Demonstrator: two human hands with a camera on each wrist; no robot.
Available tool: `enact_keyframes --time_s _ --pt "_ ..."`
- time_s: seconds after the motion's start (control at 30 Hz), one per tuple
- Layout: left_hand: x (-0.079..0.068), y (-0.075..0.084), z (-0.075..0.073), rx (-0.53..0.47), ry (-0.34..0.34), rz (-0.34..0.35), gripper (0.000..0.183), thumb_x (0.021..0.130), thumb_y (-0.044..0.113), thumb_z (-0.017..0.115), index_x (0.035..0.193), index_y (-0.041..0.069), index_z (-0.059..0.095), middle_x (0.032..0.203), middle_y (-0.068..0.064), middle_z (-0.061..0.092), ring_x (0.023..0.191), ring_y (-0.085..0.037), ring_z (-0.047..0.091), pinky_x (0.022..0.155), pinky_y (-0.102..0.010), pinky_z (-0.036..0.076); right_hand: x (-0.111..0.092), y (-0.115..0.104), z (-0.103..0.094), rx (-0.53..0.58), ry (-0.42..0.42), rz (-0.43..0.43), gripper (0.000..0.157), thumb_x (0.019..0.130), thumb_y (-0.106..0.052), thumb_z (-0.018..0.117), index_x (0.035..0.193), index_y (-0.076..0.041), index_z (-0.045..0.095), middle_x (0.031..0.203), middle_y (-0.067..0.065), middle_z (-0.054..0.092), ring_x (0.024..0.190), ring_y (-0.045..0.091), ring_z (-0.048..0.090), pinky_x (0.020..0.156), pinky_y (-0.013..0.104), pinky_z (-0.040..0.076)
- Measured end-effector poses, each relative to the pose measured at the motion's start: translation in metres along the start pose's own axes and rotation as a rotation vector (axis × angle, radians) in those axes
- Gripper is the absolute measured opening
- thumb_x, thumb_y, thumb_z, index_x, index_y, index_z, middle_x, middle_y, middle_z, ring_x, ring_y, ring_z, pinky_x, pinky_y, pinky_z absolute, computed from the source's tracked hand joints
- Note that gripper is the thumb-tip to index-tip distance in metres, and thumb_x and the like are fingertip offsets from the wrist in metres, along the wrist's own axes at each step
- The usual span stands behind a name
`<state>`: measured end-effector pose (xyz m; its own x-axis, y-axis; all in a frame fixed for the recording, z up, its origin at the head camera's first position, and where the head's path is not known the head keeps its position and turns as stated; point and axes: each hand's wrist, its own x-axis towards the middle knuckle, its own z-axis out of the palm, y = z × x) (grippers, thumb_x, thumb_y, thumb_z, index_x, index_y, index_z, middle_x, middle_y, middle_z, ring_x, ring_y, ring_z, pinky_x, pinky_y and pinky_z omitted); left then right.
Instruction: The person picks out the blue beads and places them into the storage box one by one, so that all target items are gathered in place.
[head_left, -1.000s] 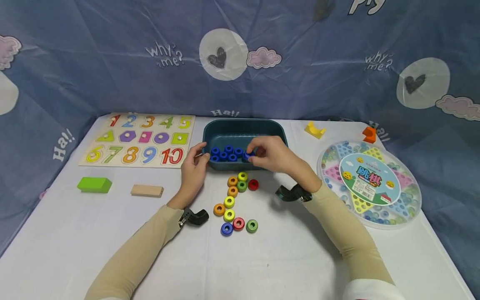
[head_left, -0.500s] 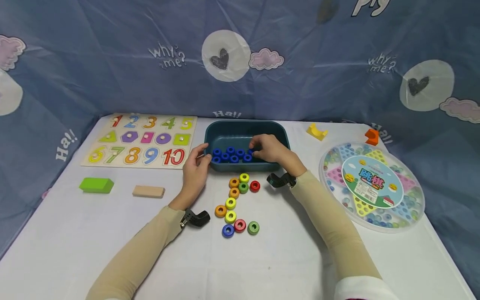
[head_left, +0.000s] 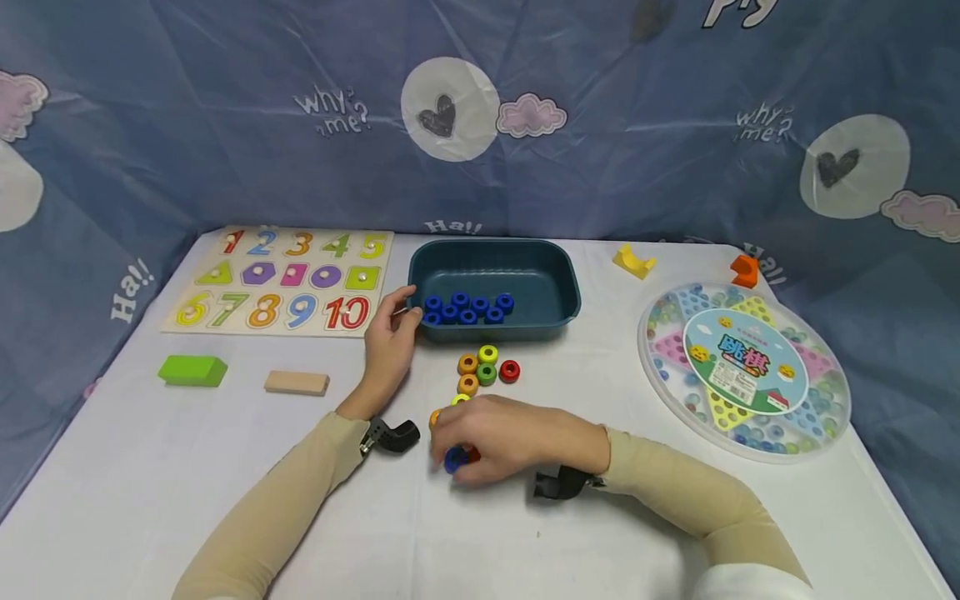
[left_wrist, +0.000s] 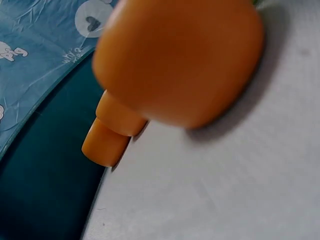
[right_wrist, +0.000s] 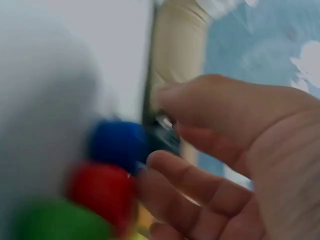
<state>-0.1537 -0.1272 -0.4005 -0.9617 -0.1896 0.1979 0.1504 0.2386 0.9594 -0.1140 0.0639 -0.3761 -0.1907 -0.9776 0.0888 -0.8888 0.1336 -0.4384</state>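
Observation:
My left hand (head_left: 388,346) holds the left end of a dark teal plastic bin (head_left: 495,333), thumb and fingertips at its rim. Several blue ring beads (head_left: 449,320) lie inside, toward the left and front. Nearer me on the table, my right hand (head_left: 510,442) reaches over a lone blue bead (head_left: 453,461). In the blurred right wrist view, its thumb and fingers stand apart beside the blue bead (right_wrist: 117,145). A red bead (right_wrist: 102,192) and a green bead (right_wrist: 60,222) are close by. An orange bead (left_wrist: 180,60) looms large in the left wrist view; no left fingers show there.
Orange, yellow, green and red beads (head_left: 510,372) lie between bin and right hand. A number puzzle board (head_left: 300,283), green block (head_left: 192,371) and wooden block (head_left: 297,382) are at left. A round marble game box (head_left: 746,367), yellow piece (head_left: 634,263) and orange piece (head_left: 745,272) are at right.
My right hand let go of a blue bead inside the bin, left it there, and moved toward me over the loose beads. The left hand has stayed at the bin.

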Motion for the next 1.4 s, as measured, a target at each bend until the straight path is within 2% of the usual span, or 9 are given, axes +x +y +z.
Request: enact_keyframes --time_s 0.1,0.3,0.53,0.63,0.73,0.87,0.97,1.2,1.4 --pt "0.000 0.000 0.002 0.004 -0.001 -0.011 0.039 0.097 0.009 0.051 0.135 -0.001 0.052 0.137 -0.024 0.052 0.113 -0.034 0.058 0.079 -0.010 0.043 0.000 -0.007 0.011 -0.016 -0.090 0.015 0.021 0.080 -0.017 0.073 0.101 -0.019 0.072 0.098 -0.008 0.065 0.085 0.002 0.055 0.076 0.007 0.042" --pt "0.000 -0.001 0.002 0.007 0.001 -0.010 0.039 0.097 0.009 0.050 0.135 0.000 0.052 0.137 -0.024 0.051 0.111 -0.033 0.058 0.077 -0.009 0.043 0.000 -0.005 0.016 0.002 -0.103 0.018 0.025 0.077 -0.006 0.069 0.100 -0.015 0.072 0.097 -0.005 0.066 0.088 0.004 0.056 0.078 0.008 0.043" --pt "0.000 -0.001 -0.002 0.001 -0.009 0.003 0.039 0.097 0.008 0.051 0.135 -0.001 0.052 0.136 -0.025 0.052 0.112 -0.034 0.058 0.079 -0.009 0.043 0.001 -0.001 -0.008 -0.006 0.078 -0.002 0.011 0.085 -0.014 0.068 0.096 -0.014 0.070 0.091 -0.006 0.065 0.081 0.003 0.056 0.074 0.007 0.043" --pt "0.001 -0.001 -0.002 -0.003 -0.006 0.012 0.039 0.097 0.008 0.051 0.135 -0.002 0.052 0.136 -0.025 0.052 0.112 -0.033 0.058 0.080 -0.010 0.043 -0.002 0.015 -0.044 -0.085 0.282 0.113 0.014 0.085 -0.017 0.071 0.098 -0.012 0.071 0.093 -0.002 0.067 0.080 0.008 0.058 0.072 0.017 0.048" --pt "0.002 -0.002 -0.001 0.006 -0.002 0.008 0.039 0.097 0.009 0.050 0.135 -0.001 0.051 0.136 -0.024 0.052 0.112 -0.032 0.058 0.079 -0.010 0.043 -0.011 0.046 -0.075 -0.154 0.450 0.360 0.018 0.084 -0.014 0.073 0.100 -0.008 0.071 0.094 0.005 0.069 0.076 0.016 0.061 0.069 0.029 0.051" --pt "0.000 -0.001 0.001 0.020 0.001 -0.015 0.040 0.097 0.010 0.050 0.136 0.001 0.051 0.137 -0.022 0.052 0.112 -0.031 0.058 0.079 -0.011 0.043 -0.022 0.093 -0.083 -0.122 0.395 0.725 0.019 0.086 -0.011 0.071 0.103 -0.004 0.070 0.098 0.012 0.070 0.084 0.025 0.063 0.076 0.039 0.052" --pt "-0.002 0.000 0.003 0.018 -0.007 -0.020 0.040 0.098 0.010 0.049 0.136 0.000 0.051 0.139 -0.022 0.051 0.114 -0.032 0.058 0.081 -0.013 0.043 -0.025 0.116 -0.077 -0.068 0.279 0.876 0.020 0.086 -0.011 0.070 0.104 -0.003 0.070 0.101 0.015 0.071 0.092 0.028 0.065 0.080 0.041 0.053" --pt "-0.001 0.003 0.005 0.020 -0.010 -0.002 0.039 0.099 0.009 0.049 0.136 0.000 0.050 0.138 -0.023 0.051 0.116 -0.033 0.057 0.091 -0.031 0.047 -0.024 0.128 -0.070 -0.014 0.267 0.963 0.022 0.084 -0.012 0.073 0.104 -0.005 0.069 0.101 0.015 0.072 0.093 0.028 0.066 0.079 0.041 0.054" --pt "-0.001 0.002 0.005 0.010 -0.016 -0.004 0.039 0.099 0.009 0.048 0.137 -0.001 0.050 0.140 -0.021 0.050 0.117 -0.034 0.056 0.098 -0.044 0.047 -0.025 0.126 -0.068 -0.021 0.274 0.942 0.019 0.085 -0.013 0.071 0.103 -0.005 0.068 0.099 0.014 0.072 0.090 0.027 0.066 0.078 0.040 0.054"
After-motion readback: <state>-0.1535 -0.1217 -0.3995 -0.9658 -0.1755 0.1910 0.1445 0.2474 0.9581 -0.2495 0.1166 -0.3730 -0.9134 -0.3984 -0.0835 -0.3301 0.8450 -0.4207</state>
